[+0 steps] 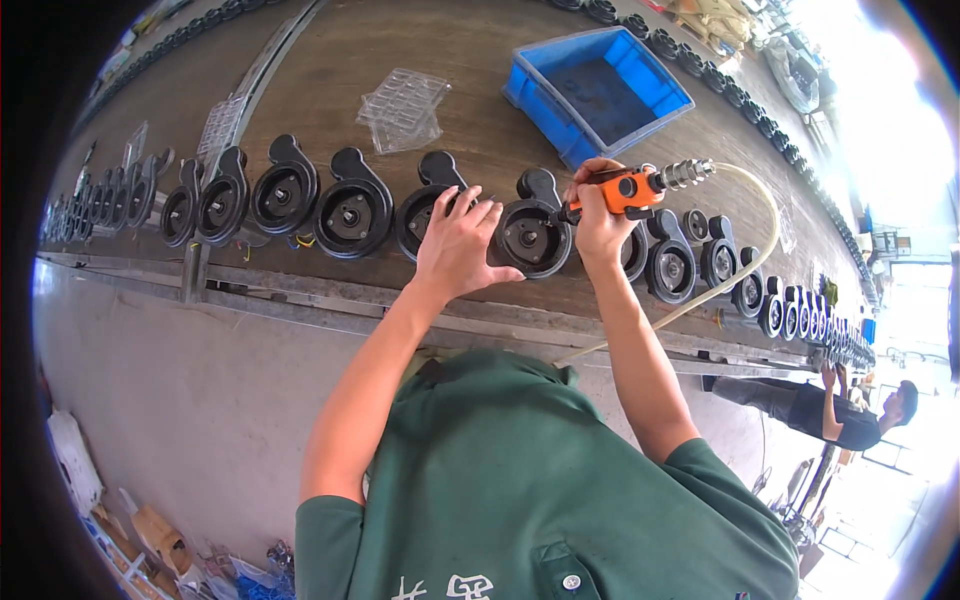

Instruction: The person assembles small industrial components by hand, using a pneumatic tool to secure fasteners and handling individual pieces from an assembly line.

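My right hand (598,222) is closed around an orange air screwdriver (628,192). Its metal hose fitting points right, and its dark tip reaches left to the hub area of a black wheel-shaped part (532,238). Fingers stretched and thumb out, my left hand (458,243) lies at the left side of that part. Partly behind this hand is another black wheel part (412,222) with a rounded arm on top. Whether the left fingers press on either part I cannot tell. A pale clear hose (772,215) curves from the tool down past my right forearm.
More black wheel parts (352,217) stand in a row along the near table edge. Beyond them lie a blue bin (555,120) and clear plastic trays (405,105). A metal rail (275,70) crosses the table at left. Another person (850,412) stands at the far right.
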{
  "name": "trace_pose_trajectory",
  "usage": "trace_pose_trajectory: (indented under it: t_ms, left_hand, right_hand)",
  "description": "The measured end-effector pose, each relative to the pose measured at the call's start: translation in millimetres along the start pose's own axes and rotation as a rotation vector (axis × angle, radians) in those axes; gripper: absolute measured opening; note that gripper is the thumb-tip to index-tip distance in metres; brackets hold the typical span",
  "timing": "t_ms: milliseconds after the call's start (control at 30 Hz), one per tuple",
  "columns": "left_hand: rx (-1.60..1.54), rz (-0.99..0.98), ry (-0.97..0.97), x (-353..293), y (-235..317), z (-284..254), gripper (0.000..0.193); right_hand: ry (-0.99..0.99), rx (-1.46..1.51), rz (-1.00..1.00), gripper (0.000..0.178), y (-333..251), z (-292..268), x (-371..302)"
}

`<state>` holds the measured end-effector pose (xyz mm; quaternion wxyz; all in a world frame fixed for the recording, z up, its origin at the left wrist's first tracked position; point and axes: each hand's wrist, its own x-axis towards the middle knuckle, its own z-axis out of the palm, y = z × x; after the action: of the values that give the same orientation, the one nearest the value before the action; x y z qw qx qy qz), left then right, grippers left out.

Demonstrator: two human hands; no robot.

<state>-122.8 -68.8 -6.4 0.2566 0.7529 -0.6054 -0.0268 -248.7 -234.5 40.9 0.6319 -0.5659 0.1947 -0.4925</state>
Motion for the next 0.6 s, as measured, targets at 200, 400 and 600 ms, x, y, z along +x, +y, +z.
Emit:
trace_pose_trajectory:
  t_ms: [200, 400, 600]
  left_hand:
    - [-0.017, 0.008, -0.007, 1.4, -1.9, 0.8, 0.100]
    - [-0.025, -0.004, 0.000, 1.6, 0.0, -0.9, 0.099]
    - [-0.001, 0.002, 0.021, 0.3, 3.2, -5.5, 0.100]
  right_hand:
    - [0.003, -0.004, -0.011, 0.022, 7.7, -3.1, 1.1]
    - [-0.035, -0.036, -0.004, 0.021, 8.3, -2.5, 1.4]
    - [-0.040, -0.031, 0.034, 0.020, 10.9, -5.0, 3.5]
